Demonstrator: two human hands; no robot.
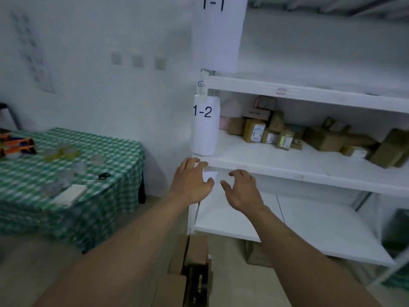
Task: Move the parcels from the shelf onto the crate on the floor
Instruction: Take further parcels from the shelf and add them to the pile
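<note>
Both hands are empty at frame centre. The left hand (192, 180) and right hand (241, 189) have their fingers spread and relaxed, side by side before the shelf's (287, 171) front edge, probably readied to take a box between them. The parcels (254, 130) lie heaped at the back of the middle board, right of centre, well apart from the hands. Brown boxes (192, 262) sit at bottom centre; I cannot make out the crate.
</note>
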